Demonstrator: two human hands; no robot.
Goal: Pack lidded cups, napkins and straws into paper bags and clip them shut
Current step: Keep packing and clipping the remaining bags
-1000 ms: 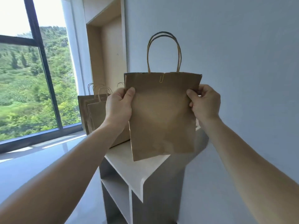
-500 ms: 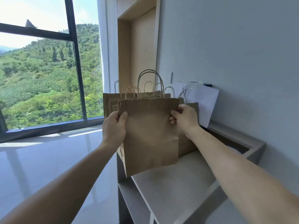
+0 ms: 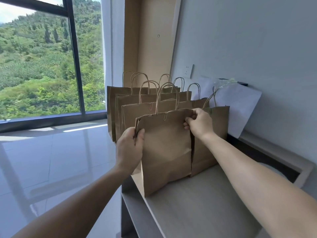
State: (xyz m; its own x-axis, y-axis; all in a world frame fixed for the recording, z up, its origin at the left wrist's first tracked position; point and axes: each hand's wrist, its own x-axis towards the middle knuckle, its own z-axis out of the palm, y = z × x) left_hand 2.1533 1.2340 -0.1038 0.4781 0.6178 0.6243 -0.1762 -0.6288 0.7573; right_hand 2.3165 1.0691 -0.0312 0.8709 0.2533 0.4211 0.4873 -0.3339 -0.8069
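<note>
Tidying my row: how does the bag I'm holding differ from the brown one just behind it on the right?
The held bag is gripped by the left hand and right hand; no hand grips the right-hand bag. The held bag's handles stand upright; the right-hand bag's lean right. The held bag is nearer and overlaps the right-hand bag. Both are brown paper with handles.

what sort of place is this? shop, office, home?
Probably an apartment or office room: tall window onto a wooded hillside, glossy tiled floor, white shelf unit by a bare wall carrying clipped paper bags, the front paper bag held by left hand and right hand.
</note>
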